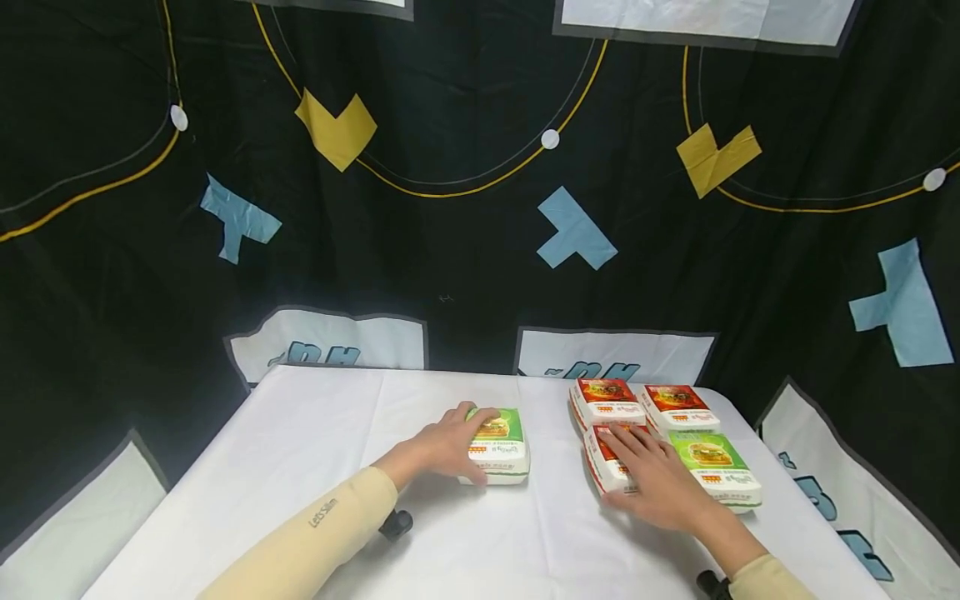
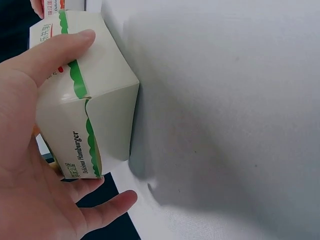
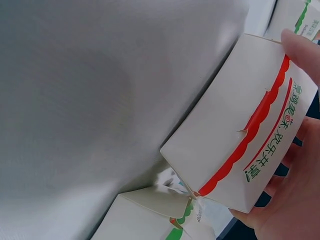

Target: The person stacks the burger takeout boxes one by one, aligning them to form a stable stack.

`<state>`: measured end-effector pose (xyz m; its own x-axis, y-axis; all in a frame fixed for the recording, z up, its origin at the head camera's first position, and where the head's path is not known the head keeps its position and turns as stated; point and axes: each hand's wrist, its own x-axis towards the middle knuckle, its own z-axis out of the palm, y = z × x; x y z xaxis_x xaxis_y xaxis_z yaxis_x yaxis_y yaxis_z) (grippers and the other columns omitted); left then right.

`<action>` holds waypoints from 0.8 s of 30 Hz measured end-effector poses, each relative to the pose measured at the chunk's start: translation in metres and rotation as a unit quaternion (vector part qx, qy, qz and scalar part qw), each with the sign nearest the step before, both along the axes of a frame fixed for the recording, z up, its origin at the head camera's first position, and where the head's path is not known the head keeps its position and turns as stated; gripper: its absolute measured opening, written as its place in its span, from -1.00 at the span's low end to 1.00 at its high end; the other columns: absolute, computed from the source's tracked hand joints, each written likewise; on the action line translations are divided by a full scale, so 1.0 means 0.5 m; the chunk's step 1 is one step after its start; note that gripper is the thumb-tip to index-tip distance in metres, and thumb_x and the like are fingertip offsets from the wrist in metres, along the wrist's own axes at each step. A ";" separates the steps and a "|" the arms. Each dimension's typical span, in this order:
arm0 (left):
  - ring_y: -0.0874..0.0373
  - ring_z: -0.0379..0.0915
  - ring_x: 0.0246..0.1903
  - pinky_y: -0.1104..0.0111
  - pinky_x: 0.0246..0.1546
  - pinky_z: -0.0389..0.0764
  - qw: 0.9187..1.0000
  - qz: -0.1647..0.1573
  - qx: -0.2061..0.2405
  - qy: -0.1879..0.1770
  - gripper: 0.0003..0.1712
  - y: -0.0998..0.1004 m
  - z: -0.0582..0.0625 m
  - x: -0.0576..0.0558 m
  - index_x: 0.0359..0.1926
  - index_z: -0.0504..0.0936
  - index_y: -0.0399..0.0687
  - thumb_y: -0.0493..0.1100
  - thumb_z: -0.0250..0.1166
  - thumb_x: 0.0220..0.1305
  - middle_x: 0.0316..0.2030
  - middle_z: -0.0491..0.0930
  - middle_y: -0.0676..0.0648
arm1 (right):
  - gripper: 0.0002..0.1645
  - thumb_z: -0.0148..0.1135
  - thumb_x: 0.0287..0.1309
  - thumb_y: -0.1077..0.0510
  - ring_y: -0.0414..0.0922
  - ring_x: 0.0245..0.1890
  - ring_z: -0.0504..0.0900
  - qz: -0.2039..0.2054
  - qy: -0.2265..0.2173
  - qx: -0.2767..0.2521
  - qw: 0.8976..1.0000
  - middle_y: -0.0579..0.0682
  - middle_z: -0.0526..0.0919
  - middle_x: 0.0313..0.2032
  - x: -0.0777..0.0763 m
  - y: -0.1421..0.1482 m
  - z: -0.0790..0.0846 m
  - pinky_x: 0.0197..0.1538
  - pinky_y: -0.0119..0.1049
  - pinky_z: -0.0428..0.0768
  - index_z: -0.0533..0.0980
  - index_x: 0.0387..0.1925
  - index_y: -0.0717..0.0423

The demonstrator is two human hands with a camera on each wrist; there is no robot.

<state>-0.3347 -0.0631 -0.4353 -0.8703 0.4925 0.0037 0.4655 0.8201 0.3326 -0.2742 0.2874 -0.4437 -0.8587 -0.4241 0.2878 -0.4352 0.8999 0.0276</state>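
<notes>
My left hand (image 1: 450,442) grips a green-topped hamburger box (image 1: 501,450) at its left side, near the middle of the white table. In the left wrist view the thumb lies along one face of that green box (image 2: 112,120), and the fingers reach round another. On the right, my right hand (image 1: 656,479) holds a red-topped hamburger box (image 1: 606,467), its fingers spread across the top. The right wrist view shows the thumb at one end of this red box (image 3: 220,125). Part of its top is hidden under the hand.
Beside and behind the held red box stand two more red-topped boxes (image 1: 606,402) and another green-topped box (image 1: 712,462), close together. White cloth covers the table (image 1: 315,433). A black curtain (image 1: 465,275) with tape pieces hangs behind it.
</notes>
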 end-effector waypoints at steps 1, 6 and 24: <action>0.10 0.21 0.05 0.13 -0.18 0.42 1.000 0.000 0.001 -0.001 0.16 -0.001 -0.001 0.002 0.34 0.05 0.45 0.23 0.48 -0.32 0.25 0.13 -0.02 | 0.08 0.23 -0.15 -0.43 0.08 0.34 0.10 0.001 0.000 -0.001 1.000 -0.10 0.10 0.39 0.000 0.000 -0.001 0.17 0.21 0.17 0.10 0.38 -0.21; 0.08 0.18 0.09 0.10 -0.16 0.42 1.000 0.012 0.003 -0.002 0.17 -0.003 -0.003 0.008 0.36 0.03 0.44 0.24 0.47 -0.30 0.29 0.09 -0.04 | 0.08 0.24 -0.17 -0.44 0.09 0.34 0.10 0.004 -0.004 -0.004 1.000 -0.09 0.10 0.39 -0.001 0.002 -0.002 0.15 0.22 0.19 0.10 0.38 -0.22; 0.12 0.18 0.08 0.18 -0.24 0.42 1.000 0.005 -0.008 0.016 0.16 -0.015 -0.006 0.008 0.36 0.05 0.48 0.44 0.37 -0.32 0.29 0.09 -0.02 | 0.11 0.34 -0.28 -0.41 0.09 0.36 0.03 -0.007 -0.057 -0.007 0.998 -0.09 0.12 0.37 -0.009 0.009 0.022 0.12 0.36 0.15 0.12 0.36 -0.32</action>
<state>-0.3308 -0.0704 -0.4382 -0.8752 0.4832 0.0231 0.4665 0.8304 0.3046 -0.2787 0.2917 -0.4328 -0.8920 -0.4086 0.1933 -0.4223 0.9058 -0.0341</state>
